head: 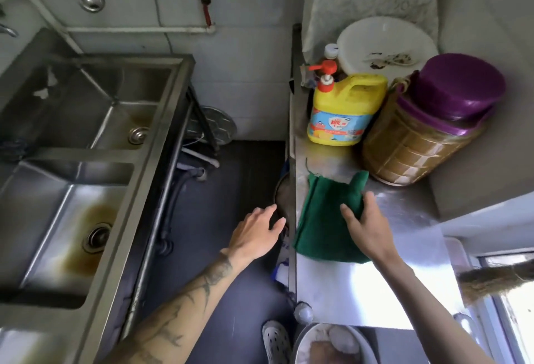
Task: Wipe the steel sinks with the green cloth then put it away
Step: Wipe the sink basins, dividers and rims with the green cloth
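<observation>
- The green cloth (323,219) lies on the steel counter (410,219), under the right hand (367,227); whether the fingers pinch it, I cannot tell.
- The left hand (260,230) hangs nearby, fingers apart, holding nothing.
- Risk: left of the thumb the cloth reaches the counter's edge, so a careless push may drop it.

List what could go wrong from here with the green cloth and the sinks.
1. The green cloth lies at the counter's edge under the right hand; a careless pull could drop it to the floor.
2. The yellow bottle and the purple-lidded jar stand just behind it; a lifted cloth might knock them.
3. Brown stains ring the near sink's drain; a quick wipe may leave them.
</observation>
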Motion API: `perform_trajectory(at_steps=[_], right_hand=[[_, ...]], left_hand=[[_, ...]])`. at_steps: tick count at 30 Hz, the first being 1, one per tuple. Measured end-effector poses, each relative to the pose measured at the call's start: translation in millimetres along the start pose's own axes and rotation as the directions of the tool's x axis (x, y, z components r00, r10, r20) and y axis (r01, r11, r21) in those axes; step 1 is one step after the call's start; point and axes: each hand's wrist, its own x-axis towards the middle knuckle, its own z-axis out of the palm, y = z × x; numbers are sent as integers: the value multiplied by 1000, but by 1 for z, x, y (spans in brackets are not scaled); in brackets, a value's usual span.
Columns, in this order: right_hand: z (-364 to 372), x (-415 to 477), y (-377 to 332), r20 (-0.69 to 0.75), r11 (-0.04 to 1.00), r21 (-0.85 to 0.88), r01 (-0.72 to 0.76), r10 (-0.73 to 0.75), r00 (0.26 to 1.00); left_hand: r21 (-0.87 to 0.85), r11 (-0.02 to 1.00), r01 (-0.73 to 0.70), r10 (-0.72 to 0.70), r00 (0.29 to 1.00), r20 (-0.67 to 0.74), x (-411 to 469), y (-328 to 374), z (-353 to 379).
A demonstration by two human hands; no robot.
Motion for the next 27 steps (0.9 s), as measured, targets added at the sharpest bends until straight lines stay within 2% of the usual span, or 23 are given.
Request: perform_trajectory(at_steps=[7,14,21,27], right_hand=[[21,-45,-107,111,976,29,215,-217,970],[100,-125,-198,207,916,44,399,-399,893],[213,-221,-281,401,853,59,518,-495,771],[312,-300,-333,547,792,145,593,-564,619]], left_hand=[[-48,999,19,-25,992,-127,-50,-50,-29],[-161,974,159,-197,946,-258,-138,-161,-46],[-260,906,334,-411,844,-345,-252,-304,-46],[-378,818,434,-566,725,-391,-340,-414,-30]])
